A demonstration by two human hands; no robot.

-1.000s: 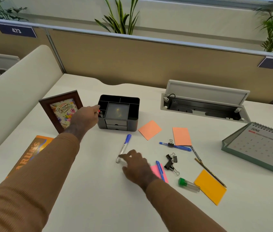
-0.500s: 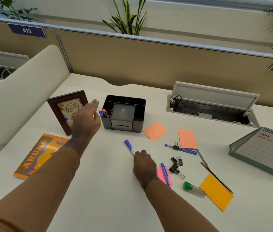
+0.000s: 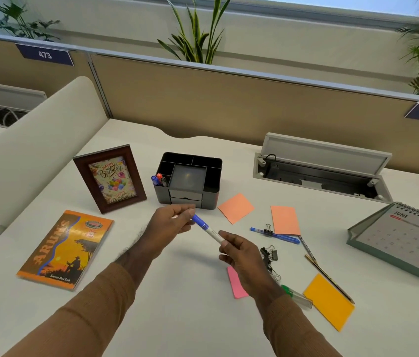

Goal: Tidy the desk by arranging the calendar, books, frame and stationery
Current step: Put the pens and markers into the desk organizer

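Observation:
A blue-capped white marker (image 3: 207,228) is held above the desk between both hands. My left hand (image 3: 168,225) pinches its blue cap end, my right hand (image 3: 239,249) grips the white barrel end. Behind them stands the black organiser (image 3: 213,185) with pens (image 3: 158,179) in its left slot. The brown photo frame (image 3: 110,177) stands upright to its left, and an orange notebook (image 3: 65,249) lies flat in front of the frame. A desk calendar (image 3: 404,239) rests at the far right.
Sticky notes in salmon (image 3: 235,207), (image 3: 285,219), pink (image 3: 236,284) and orange (image 3: 328,301), a blue pen (image 3: 278,235), binder clips (image 3: 270,255), pencils (image 3: 328,276) and a green-capped tube (image 3: 297,296) lie scattered right of my hands. An open cable tray (image 3: 321,173) sits at the back.
My right hand has picked the marker up off the desk. My left hand has come back from the organiser and taken hold of the marker's cap end.

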